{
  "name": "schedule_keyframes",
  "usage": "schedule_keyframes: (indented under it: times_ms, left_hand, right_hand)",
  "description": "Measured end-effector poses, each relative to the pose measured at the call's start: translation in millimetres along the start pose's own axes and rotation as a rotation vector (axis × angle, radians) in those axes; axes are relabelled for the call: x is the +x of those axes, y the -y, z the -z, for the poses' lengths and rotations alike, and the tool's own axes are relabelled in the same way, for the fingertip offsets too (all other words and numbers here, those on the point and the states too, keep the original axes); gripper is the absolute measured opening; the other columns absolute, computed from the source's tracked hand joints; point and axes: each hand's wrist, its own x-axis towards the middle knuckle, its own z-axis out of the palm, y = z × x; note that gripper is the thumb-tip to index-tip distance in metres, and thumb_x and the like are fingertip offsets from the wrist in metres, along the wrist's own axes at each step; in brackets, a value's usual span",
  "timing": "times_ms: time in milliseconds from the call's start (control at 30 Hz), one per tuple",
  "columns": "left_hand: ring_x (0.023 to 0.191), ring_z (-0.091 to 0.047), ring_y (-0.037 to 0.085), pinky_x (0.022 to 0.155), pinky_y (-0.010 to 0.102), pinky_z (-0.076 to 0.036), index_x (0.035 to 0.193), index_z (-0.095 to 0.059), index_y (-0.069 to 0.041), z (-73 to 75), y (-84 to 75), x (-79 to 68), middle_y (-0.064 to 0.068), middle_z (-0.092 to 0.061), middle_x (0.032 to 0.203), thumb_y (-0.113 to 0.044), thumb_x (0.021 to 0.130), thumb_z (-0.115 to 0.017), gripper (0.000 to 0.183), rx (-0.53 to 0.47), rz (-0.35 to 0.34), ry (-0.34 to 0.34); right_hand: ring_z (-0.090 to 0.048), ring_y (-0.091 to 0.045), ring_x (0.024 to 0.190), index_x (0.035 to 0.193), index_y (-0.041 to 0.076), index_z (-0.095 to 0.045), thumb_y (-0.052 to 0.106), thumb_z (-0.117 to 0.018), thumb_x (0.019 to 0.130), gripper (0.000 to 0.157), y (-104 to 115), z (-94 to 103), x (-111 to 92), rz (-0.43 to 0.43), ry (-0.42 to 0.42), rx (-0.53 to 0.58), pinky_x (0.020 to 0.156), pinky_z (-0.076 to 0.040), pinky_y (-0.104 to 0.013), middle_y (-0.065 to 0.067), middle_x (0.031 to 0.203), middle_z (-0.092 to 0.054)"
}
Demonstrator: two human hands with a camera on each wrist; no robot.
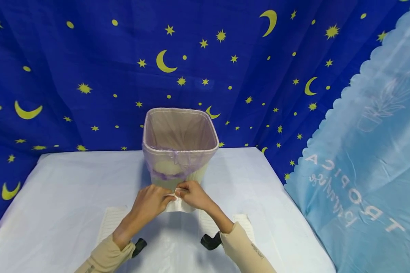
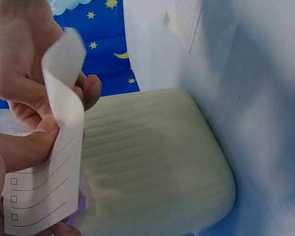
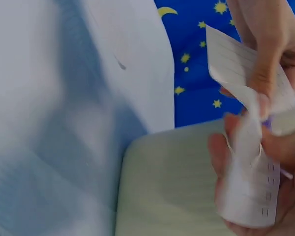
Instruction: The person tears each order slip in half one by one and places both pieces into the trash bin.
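A sheet of white checklist paper (image 1: 177, 205), printed with lines and small boxes, is stretched between both hands in front of a bin. My left hand (image 1: 151, 204) pinches one side of it between thumb and fingers. On the other side, my right hand (image 1: 195, 195) grips the sheet the same way. The paper (image 2: 64, 108) bends and twists between the thumbs in the left wrist view. Behind the hands stands the pale bin (image 1: 199, 175), upright, with a translucent purple bag (image 1: 164, 176) folded over its rim. The bin's ribbed side (image 2: 152, 157) shows beneath the hands.
Lined paper sheets lie on the white-covered table (image 1: 71, 182): one at the left (image 1: 111, 222), others at the right (image 1: 244, 223). A blue curtain (image 1: 106, 68) with moons and stars hangs behind the bin. A light blue cloth (image 1: 369, 151) hangs along the right side.
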Motion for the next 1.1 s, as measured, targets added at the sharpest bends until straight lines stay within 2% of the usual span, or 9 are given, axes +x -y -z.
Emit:
schedule_keyframes:
  times_ms: [67, 167, 300, 400, 600, 700, 900, 1100]
  left_hand:
    - [0.046, -0.041, 0.001, 0.047, 0.024, -0.038, 0.073, -0.075, -0.019, -1.0, 0.3, 0.3, -0.012, -0.050, 0.052, -0.025, 0.081, -0.077, 0.011, -0.004, 0.012, 0.011]
    - [0.048, -0.046, 0.001, 0.049, 0.024, -0.041, 0.082, -0.079, -0.019, -0.8, 1.3, 2.0, -0.009, -0.062, 0.059, -0.024, 0.080, -0.078, 0.006, -0.009, 0.019, 0.013]
    - [0.049, -0.046, -0.001, 0.048, 0.024, -0.041, 0.084, -0.080, -0.019, 0.0, 2.5, 4.4, -0.007, -0.067, 0.065, -0.022, 0.080, -0.079, 0.005, -0.015, 0.006, 0.010]
    - [0.048, -0.047, 0.001, 0.049, 0.026, -0.043, 0.083, -0.080, -0.017, -0.2, 2.5, 5.2, -0.005, -0.069, 0.066, -0.023, 0.079, -0.080, 0.007, -0.028, 0.028, 0.026]
    - [0.054, -0.056, 0.006, 0.055, 0.031, -0.049, 0.090, -0.079, -0.013, -5.1, 1.5, 0.6, 0.000, -0.074, 0.079, -0.026, 0.077, -0.082, 0.019, -0.083, 0.158, 0.166]
    - [0.055, -0.055, 0.006, 0.055, 0.030, -0.048, 0.088, -0.079, -0.014, -7.8, 1.7, -3.2, -0.003, -0.074, 0.079, -0.024, 0.077, -0.082, 0.015, -0.092, 0.176, 0.194]
    - [0.054, -0.055, 0.004, 0.052, 0.027, -0.047, 0.085, -0.080, -0.018, -7.5, 1.8, -5.0, -0.004, -0.073, 0.075, -0.021, 0.077, -0.081, 0.008, -0.065, 0.124, 0.138]
    - [0.051, -0.049, 0.002, 0.050, 0.025, -0.043, 0.085, -0.081, -0.021, -5.8, 0.8, -5.3, -0.007, -0.070, 0.067, -0.019, 0.076, -0.081, 0.009, -0.033, 0.067, 0.060]
  right_hand:
    - [-0.052, -0.004, 0.071, 0.088, 0.001, -0.071, 0.004, -0.063, 0.088, 0.008, -1.0, 3.5, -1.7, 0.013, 0.036, -0.029, 0.068, -0.043, -0.019, -0.001, 0.079, -0.066]
    - [-0.057, -0.005, 0.083, 0.097, 0.004, -0.072, 0.007, -0.068, 0.088, 0.011, -1.4, 9.3, -1.5, 0.041, 0.069, -0.086, 0.078, -0.046, -0.020, -0.005, 0.093, -0.072]
    - [-0.051, -0.001, 0.066, 0.092, 0.003, -0.076, 0.003, -0.069, 0.086, 0.009, 0.0, 13.8, -1.3, 0.084, 0.073, -0.138, 0.066, -0.045, -0.015, -0.006, 0.087, -0.075]
    - [-0.043, 0.001, 0.055, 0.088, 0.005, -0.078, 0.000, -0.069, 0.085, 0.012, 2.6, 12.7, -4.4, 0.119, 0.051, -0.193, 0.056, -0.040, -0.012, -0.004, 0.081, -0.075]
    - [-0.047, 0.007, 0.060, 0.089, 0.012, -0.078, 0.002, -0.069, 0.086, 0.013, 4.4, 2.6, -16.0, 0.155, -0.013, -0.339, 0.058, -0.041, -0.009, 0.002, 0.084, -0.075]
    - [-0.045, 0.008, 0.058, 0.090, 0.013, -0.078, 0.004, -0.069, 0.086, 0.013, 3.9, -2.6, -20.6, 0.153, -0.028, -0.353, 0.058, -0.041, -0.008, 0.004, 0.083, -0.075]
    - [-0.036, 0.008, 0.052, 0.090, 0.013, -0.079, 0.007, -0.072, 0.085, 0.011, 5.7, -6.1, -22.2, 0.185, -0.080, -0.411, 0.053, -0.036, -0.008, 0.005, 0.081, -0.075]
    - [-0.033, 0.006, 0.053, 0.084, 0.015, -0.079, 0.001, -0.072, 0.078, 0.017, 6.0, -9.3, -20.8, 0.233, -0.189, -0.438, 0.053, -0.035, -0.010, 0.006, 0.073, -0.073]
